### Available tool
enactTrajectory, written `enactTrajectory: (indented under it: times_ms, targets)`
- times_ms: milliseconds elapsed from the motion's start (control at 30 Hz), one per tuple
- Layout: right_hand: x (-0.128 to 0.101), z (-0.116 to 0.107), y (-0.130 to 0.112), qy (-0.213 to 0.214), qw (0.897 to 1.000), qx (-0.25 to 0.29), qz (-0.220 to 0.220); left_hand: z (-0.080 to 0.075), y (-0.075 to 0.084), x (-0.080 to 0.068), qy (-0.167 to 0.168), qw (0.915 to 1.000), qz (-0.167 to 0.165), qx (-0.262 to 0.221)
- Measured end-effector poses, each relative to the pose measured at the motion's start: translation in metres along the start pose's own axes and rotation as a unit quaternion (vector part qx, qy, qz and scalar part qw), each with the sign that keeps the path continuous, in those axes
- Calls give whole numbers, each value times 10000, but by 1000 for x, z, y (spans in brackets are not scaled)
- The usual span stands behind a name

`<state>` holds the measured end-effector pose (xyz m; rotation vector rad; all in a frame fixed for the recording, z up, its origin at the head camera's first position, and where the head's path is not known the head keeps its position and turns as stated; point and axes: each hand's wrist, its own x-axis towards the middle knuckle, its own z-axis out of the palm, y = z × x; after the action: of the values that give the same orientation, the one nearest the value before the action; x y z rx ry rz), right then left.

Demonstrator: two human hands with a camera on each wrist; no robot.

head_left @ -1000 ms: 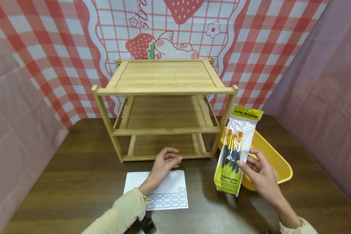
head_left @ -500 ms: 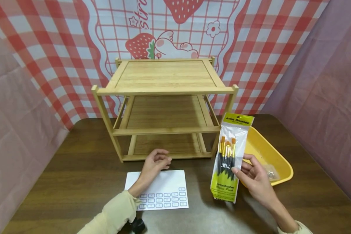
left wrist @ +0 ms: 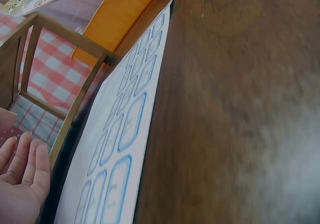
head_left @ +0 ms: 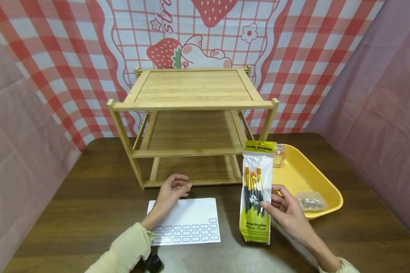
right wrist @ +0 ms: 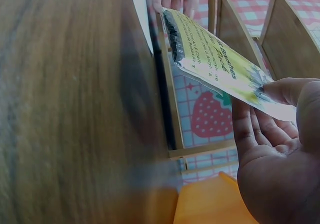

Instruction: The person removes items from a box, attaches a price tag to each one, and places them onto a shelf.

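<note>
My right hand (head_left: 288, 212) pinches a clear packet of artist brushes (head_left: 256, 193) by its right edge, thumb in front and fingers behind. The packet stands upright in the air, its green header at the top and several black-handled brushes showing through. In the right wrist view the packet (right wrist: 220, 58) stretches away from the thumb, its lower end toward the other hand. My left hand (head_left: 169, 197) hovers over a white sheet (head_left: 191, 216) printed with rows of small blue-framed boxes. Its fingers are loosely bent and hold nothing, as the left wrist view of the hand (left wrist: 25, 179) also shows.
A three-tier wooden shelf (head_left: 194, 151) stands behind the hands. To the right, a yellow bin (head_left: 314, 167) holds a small clear bag of metal pieces (head_left: 311, 201) and a pinkish glass bottle (head_left: 278, 155). A checked strawberry cloth (head_left: 205, 45) hangs at the back.
My right hand has carried the brush packet left and down, uncovering more of the yellow bin, its bottle and its bag. My left hand has drifted left over the sheet.
</note>
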<state>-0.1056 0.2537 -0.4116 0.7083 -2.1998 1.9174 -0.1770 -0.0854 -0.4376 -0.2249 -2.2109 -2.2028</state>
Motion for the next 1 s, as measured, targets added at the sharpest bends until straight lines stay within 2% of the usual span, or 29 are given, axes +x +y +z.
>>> enactTrajectory:
  times_ms: [133, 467, 633, 833, 1000]
  targets:
    - [-1, 5, 2, -17, 9999, -14, 149, -7, 0, 0, 23, 9998, 39, 203]
    - [-3, 13, 6, -80, 9956, -198, 908, -23, 3, -3, 114, 9972, 47, 737]
    - [-3, 16, 7, -281, 9949, -147, 954, -29, 5, -5, 173, 9958, 20, 896]
    - [-3, 16, 11, -487, 9947, -32, 902, -39, 3, -6, 241, 9940, 146, 1053]
    - [-2, 16, 12, -624, 9905, -35, 1227, -45, 1, -6, 308, 9913, 242, 1257]
